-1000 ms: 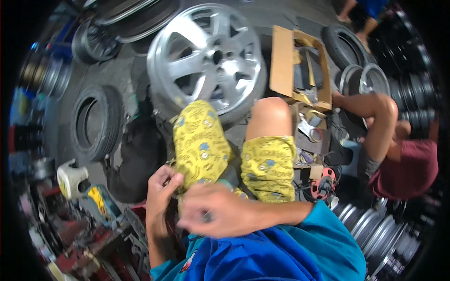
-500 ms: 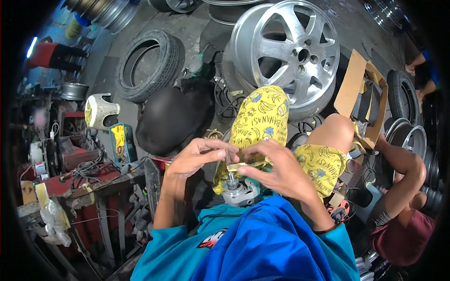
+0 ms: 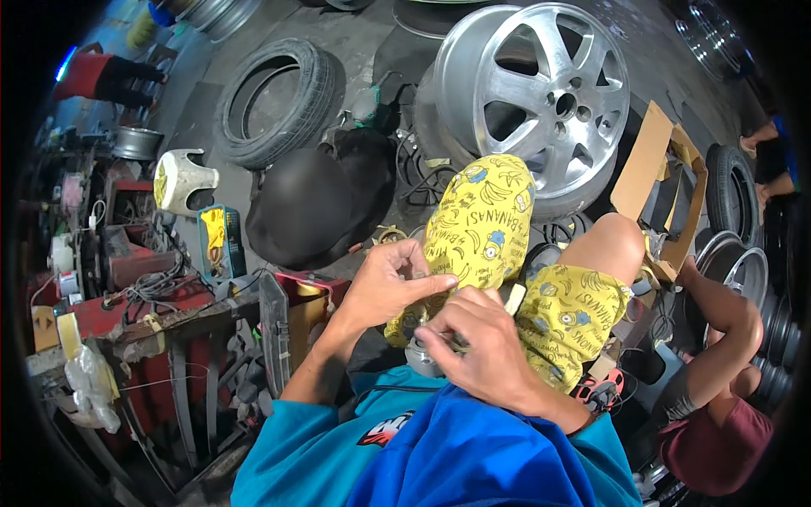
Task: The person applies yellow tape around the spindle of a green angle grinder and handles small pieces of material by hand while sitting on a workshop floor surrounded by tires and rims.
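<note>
My left hand is curled above my lap, its thumb stretched toward my right hand. Between its fingers is something small and greyish that I cannot make out. My right hand is closed, and a pale yellowish strip sticks out beyond its knuckles. Just below the hands sits a silver metal tool head, resembling that of a grinder, held against my lap. My right hand hides most of it and its upright shaft.
A big silver alloy wheel rests on a tyre ahead. Farther left lie a bare tyre, a white stool and a teal basket. An open cardboard box and another person's bent arm are at right.
My right hand has closed and come down over the tool head. The pale strip, earlier between both hands above the shaft, now sticks out past my right knuckles. The view has shifted slightly.
</note>
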